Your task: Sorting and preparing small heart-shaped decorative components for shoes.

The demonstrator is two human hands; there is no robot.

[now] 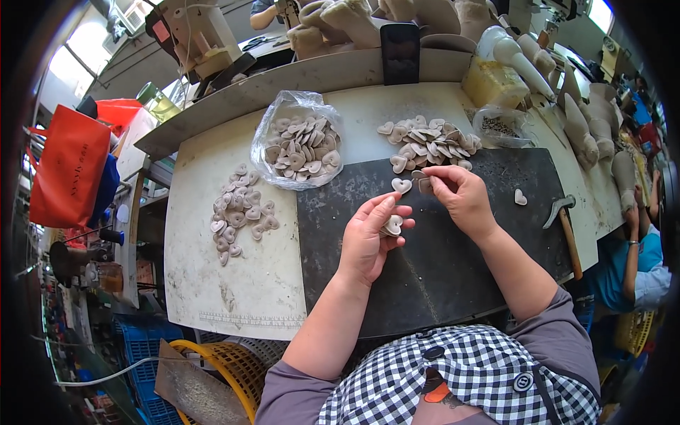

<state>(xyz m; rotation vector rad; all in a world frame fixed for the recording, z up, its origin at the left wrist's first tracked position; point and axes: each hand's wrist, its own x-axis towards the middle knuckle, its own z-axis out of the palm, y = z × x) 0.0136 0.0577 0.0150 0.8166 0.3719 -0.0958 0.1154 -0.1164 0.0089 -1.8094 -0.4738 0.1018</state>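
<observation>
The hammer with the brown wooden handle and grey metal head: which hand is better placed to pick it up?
Probably the right hand: it is nearer the hammer, which lies by the right edge of the flat black mat. The left hand is farther; both hold grey-beige pieces.

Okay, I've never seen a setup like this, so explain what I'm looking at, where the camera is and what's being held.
No machine here, just a bare-handed person. Their head-worn fisheye camera looks down, so straight edges bend. On the table lie a left pile of small hearts, a clear bag of more, a back pile, and a dark mat with a hammer by its right edge. The left hand holds a few hearts, one at its fingertips; the right hand pinches flat pieces close beside it.
</observation>
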